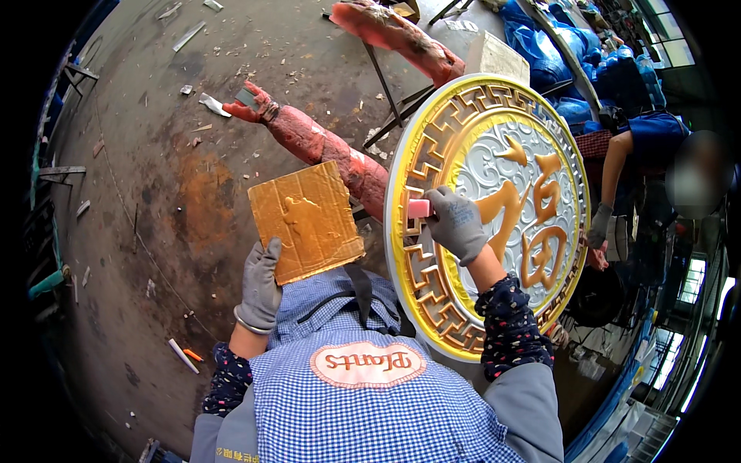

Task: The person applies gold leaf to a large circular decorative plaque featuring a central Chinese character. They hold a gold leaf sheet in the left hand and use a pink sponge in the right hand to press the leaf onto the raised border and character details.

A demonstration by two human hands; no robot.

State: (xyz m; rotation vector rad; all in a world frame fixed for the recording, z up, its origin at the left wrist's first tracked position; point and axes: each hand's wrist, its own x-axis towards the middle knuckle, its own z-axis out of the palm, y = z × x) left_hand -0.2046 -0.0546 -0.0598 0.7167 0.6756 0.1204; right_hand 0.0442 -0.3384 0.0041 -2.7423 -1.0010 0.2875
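Note:
My left hand [260,284], in a grey work glove, grips a square of cardboard [312,231] by its lower left edge; glossy gold-brown paint is smeared over it. In my gloved right hand [458,224] is a pink sponge [419,208], pinched between thumb and fingers against the left part of a large round relief plaque [494,166]. The plaque stands tilted, with a yellow rim, a raised fret border and a silver scroll centre bearing a raised gold character. Parts of the fret near the sponge look bronze-gold, and the sponge's tip touches this border.
Beyond the cardboard lies a long red arm-shaped piece [332,150]; another red piece [401,35] rests on a metal stand. A co-worker's gloved hand [600,226] is near the plaque's right edge. Blue plastic sheeting [540,54] lies behind. Scraps and an orange-tipped tool [192,355] litter the floor.

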